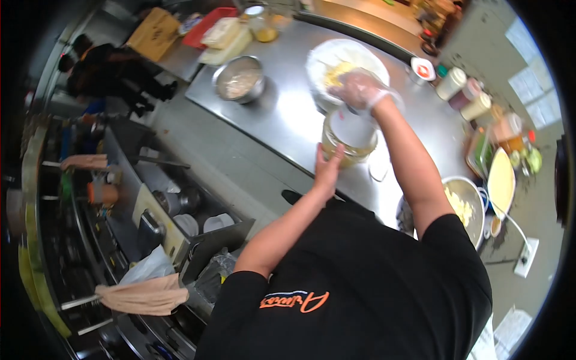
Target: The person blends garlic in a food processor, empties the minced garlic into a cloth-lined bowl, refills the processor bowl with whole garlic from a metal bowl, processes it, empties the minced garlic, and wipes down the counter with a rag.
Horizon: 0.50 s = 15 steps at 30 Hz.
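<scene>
My left hand (330,171) grips the near side of a round, see-through tub (362,153), fingers and thumb against its wall. Something white and curved (351,127) shows in the tub's mouth; I cannot make out what it is. My right hand (362,90) wears a clear plastic glove. It reaches over the near right side of a large white-lined bowl (318,57) that holds yellow shredded food (337,73). Motion blur hides the right fingers, so I cannot see whether they hold any of it.
A steel bowl (259,90) with pale contents stands on the counter's left. Squeeze bottles (451,84) line the right wall. Another steel bowl (478,225) with yellow pieces sits by my right elbow. Two people (111,72) are at the far left. An open drawer (231,237) is behind me.
</scene>
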Available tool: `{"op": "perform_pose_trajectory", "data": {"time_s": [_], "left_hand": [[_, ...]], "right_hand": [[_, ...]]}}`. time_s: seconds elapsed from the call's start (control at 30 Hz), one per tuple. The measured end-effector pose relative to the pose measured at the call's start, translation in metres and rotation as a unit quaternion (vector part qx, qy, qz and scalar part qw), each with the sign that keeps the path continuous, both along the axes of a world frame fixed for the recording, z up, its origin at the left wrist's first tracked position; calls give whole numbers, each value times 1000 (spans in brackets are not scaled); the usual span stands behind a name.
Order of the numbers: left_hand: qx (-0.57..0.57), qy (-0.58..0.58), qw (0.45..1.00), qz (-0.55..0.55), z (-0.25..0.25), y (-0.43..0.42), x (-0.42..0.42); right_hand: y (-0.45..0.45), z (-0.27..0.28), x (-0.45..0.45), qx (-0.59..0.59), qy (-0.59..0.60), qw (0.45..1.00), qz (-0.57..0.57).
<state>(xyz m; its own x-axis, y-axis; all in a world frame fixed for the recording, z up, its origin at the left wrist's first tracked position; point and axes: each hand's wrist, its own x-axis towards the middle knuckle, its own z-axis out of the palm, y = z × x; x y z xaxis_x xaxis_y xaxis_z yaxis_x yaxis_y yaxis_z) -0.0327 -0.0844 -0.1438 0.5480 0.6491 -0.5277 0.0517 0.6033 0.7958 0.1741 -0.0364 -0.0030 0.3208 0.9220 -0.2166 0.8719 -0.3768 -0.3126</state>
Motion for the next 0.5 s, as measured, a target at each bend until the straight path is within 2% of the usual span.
{"op": "perform_pose_trajectory", "data": {"time_s": [0.07, 0.37, 0.5], "left_hand": [[0, 11, 1000, -17, 13, 0, -2], [10, 9, 1000, -20, 5, 2, -3], [8, 6, 1000, -20, 6, 3, -4]], "right_hand": [[-1, -11, 1, 43, -25, 999, -15], [-3, -1, -1, 19, 15, 999, -28], [-4, 0, -5, 15, -6, 1000, -19]]}}
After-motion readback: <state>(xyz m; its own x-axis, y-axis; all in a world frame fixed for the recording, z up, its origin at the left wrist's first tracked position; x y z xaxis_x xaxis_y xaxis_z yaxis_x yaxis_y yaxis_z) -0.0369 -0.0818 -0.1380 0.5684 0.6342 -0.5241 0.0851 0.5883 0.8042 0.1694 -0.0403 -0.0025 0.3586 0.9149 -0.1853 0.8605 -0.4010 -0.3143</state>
